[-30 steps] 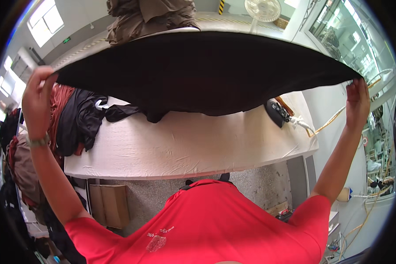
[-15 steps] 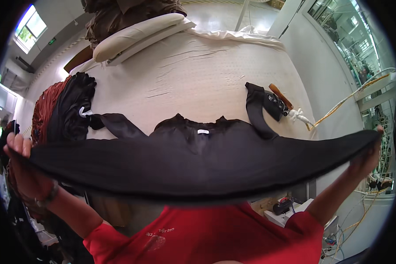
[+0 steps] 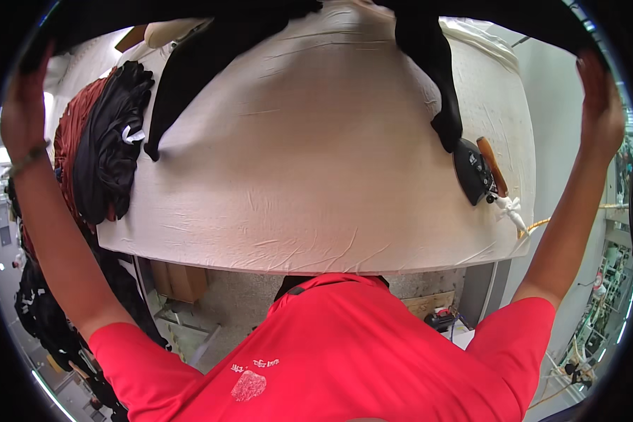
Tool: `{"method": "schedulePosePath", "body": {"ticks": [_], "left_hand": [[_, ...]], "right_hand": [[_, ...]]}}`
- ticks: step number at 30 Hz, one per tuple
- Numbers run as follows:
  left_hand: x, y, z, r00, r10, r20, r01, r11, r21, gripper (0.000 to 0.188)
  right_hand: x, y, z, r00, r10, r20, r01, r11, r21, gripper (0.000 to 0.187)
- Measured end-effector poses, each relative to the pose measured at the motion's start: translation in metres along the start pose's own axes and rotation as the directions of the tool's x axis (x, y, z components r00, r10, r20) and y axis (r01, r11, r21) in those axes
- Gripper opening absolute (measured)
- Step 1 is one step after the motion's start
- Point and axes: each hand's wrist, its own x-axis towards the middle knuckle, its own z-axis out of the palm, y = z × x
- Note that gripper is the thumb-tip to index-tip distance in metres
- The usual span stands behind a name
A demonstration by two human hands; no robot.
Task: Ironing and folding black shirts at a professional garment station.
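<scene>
A black long-sleeved top (image 3: 202,67) hangs spread wide along the far edge of the view, its upper part cut off there. My left hand (image 3: 25,109) is raised at the far left and closed on one end of its cloth; the fingertips are dim. At the far right my right hand (image 3: 602,102) grips the other end. Two sleeves dangle over the white padded table (image 3: 288,190). The right sleeve's end touches or nearly touches a black iron (image 3: 472,174) with a brown handle.
Piled black garments (image 3: 109,151) and rust-red garments (image 3: 70,133) lie at the table's left edge. A cord (image 3: 538,225) runs off the right edge from the iron. Beyond the far left edge is a cream padded board (image 3: 169,34).
Both hands have lifted the black top up and away from me, off the table. Its sleeves now hang down, and the table surface beneath shows.
</scene>
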Motion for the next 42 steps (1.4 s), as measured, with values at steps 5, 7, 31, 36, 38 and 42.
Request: {"method": "schedulePosePath", "body": {"ticks": [5, 7, 31, 36, 38, 42], "left_hand": [[-0.108, -0.082, -0.002, 0.935, -0.329, 0.136, 0.351, 0.915, -0.201, 0.022], [-0.153, -0.116, -0.002, 0.914, -0.376, 0.154, 0.404, 0.878, -0.255, 0.020], [-0.378, -0.225, -0.017, 0.396, -0.830, -0.393, 0.879, 0.220, 0.423, 0.041], [-0.383, -0.245, 0.015, 0.655, -0.642, -0.399, 0.522, 0.002, 0.853, 0.056], [-0.384, -0.247, 0.016, 0.748, -0.585, -0.314, 0.420, 0.052, 0.906, 0.054], [-0.362, -0.234, -0.004, 0.688, -0.709, -0.154, 0.408, 0.202, 0.891, 0.049]], "right_hand": [[-0.063, 0.087, -0.019, 0.958, 0.205, 0.199, -0.222, 0.973, 0.067, 0.030], [-0.101, 0.126, -0.023, 0.976, 0.216, 0.032, -0.215, 0.976, -0.014, 0.023], [-0.298, 0.243, -0.084, 0.701, 0.652, -0.289, -0.663, 0.445, -0.602, 0.041], [-0.294, 0.252, -0.067, 0.812, 0.528, -0.250, -0.406, 0.202, -0.891, 0.050], [-0.293, 0.248, -0.059, 0.861, 0.467, -0.201, -0.306, 0.160, -0.939, 0.055], [-0.279, 0.219, -0.047, 0.834, 0.538, -0.123, -0.222, 0.123, -0.967, 0.052]]}}
